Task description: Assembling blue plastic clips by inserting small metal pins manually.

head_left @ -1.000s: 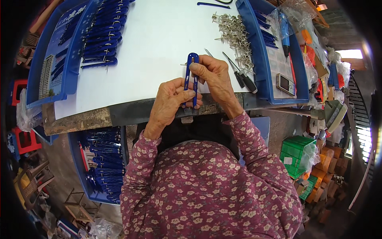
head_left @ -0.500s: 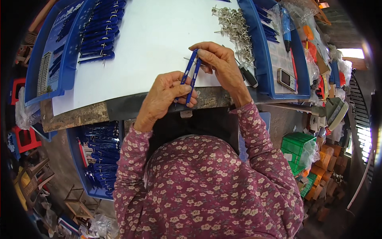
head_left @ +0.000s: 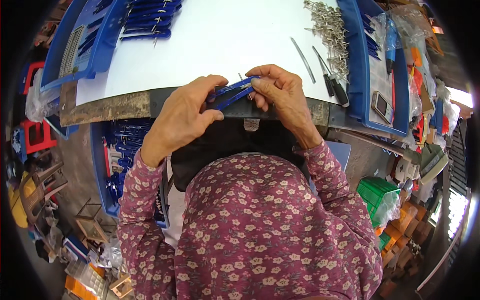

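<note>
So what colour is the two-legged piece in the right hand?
Blue; the two-legged piece in the right hand shows best in the head view.

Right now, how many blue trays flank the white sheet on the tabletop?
2: one blue tray left of the white sheet, another right of it with a phone inside. Both run past the top of view; others may be hidden there.

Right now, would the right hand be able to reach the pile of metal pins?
Probably yes: the pile of metal pins lies uncovered nearby, though the right hand is occupied, holding a blue piece.
</note>
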Action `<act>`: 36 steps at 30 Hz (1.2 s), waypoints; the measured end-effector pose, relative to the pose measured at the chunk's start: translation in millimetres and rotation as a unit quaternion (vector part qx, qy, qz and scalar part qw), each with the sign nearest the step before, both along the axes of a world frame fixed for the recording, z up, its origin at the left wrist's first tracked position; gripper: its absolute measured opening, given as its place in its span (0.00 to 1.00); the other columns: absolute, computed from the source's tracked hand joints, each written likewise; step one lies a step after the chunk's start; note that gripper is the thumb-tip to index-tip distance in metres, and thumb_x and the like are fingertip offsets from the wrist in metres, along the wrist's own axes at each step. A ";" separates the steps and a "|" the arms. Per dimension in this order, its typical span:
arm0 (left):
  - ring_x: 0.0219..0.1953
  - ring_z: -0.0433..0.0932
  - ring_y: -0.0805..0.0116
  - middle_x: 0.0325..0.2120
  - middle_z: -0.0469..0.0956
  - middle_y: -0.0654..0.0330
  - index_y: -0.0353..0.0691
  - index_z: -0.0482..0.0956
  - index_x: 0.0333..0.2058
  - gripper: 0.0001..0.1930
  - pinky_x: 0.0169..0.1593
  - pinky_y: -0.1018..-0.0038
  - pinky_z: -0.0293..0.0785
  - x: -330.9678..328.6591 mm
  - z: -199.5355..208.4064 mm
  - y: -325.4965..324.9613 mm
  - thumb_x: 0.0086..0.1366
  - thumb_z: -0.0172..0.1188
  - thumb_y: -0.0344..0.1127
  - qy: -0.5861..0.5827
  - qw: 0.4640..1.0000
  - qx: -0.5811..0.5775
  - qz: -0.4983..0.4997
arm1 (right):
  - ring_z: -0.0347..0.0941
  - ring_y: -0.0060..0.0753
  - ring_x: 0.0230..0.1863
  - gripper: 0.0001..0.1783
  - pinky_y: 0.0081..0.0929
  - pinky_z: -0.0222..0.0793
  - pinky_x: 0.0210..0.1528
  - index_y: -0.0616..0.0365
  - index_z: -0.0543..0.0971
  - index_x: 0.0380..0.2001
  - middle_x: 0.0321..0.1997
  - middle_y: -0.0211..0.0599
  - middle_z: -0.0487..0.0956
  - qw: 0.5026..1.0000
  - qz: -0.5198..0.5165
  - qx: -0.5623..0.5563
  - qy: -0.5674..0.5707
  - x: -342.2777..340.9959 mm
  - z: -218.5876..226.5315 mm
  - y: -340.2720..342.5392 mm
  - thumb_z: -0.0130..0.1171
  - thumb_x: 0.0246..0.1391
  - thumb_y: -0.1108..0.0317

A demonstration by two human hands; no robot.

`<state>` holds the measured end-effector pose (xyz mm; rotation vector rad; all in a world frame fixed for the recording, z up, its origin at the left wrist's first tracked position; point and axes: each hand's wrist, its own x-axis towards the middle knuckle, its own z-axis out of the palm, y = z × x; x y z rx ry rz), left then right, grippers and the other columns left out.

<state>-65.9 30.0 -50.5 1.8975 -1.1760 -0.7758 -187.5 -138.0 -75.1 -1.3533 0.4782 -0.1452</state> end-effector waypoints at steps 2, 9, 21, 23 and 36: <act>0.31 0.72 0.56 0.32 0.70 0.54 0.38 0.68 0.43 0.20 0.34 0.67 0.68 -7.1 7.2 7.1 0.49 0.58 0.29 -0.139 0.990 0.012 0.001 | 0.66 0.11 0.18 0.12 0.07 0.60 0.19 0.67 0.73 0.39 0.22 0.31 0.75 1.000 -0.003 0.014 0.002 1.1 0.0 5.4 0.51 0.53 0.70; 0.37 0.70 0.62 0.32 0.70 0.57 0.35 0.69 0.41 0.17 0.39 0.70 0.67 -5.8 -7.7 16.5 0.50 0.55 0.26 -0.342 0.940 -0.013 -0.018 | 0.66 0.15 0.17 0.11 0.12 0.61 0.18 0.66 0.72 0.38 0.19 0.31 0.74 0.990 0.080 -0.100 0.063 0.9 10.8 8.7 0.52 0.50 0.74; 0.43 0.68 0.62 0.36 0.69 0.57 0.33 0.70 0.42 0.15 0.45 0.70 0.64 -7.2 -21.6 20.9 0.52 0.51 0.25 -0.412 0.909 -0.050 -0.017 | 0.68 0.35 0.21 0.19 0.29 0.61 0.21 0.53 0.72 0.44 0.25 0.37 0.70 0.781 0.144 -0.607 0.003 -11.4 8.4 16.9 0.60 0.45 0.69; 0.45 0.67 0.61 0.38 0.68 0.56 0.35 0.71 0.42 0.15 0.47 0.67 0.62 -6.4 -21.4 21.9 0.52 0.51 0.25 -0.405 0.913 -0.036 -0.004 | 0.68 0.35 0.22 0.20 0.29 0.62 0.22 0.54 0.72 0.44 0.27 0.36 0.70 0.778 0.140 -0.612 -0.011 -13.2 5.2 17.2 0.60 0.44 0.70; 0.42 0.68 0.60 0.37 0.69 0.57 0.38 0.73 0.42 0.20 0.49 0.65 0.62 6.7 -23.7 33.0 0.46 0.58 0.23 -0.395 0.918 -0.037 0.019 | 0.67 0.34 0.27 0.24 0.28 0.64 0.27 0.65 0.70 0.42 0.29 0.37 0.68 0.769 0.113 -0.614 -0.138 4.3 -11.8 33.7 0.61 0.38 0.74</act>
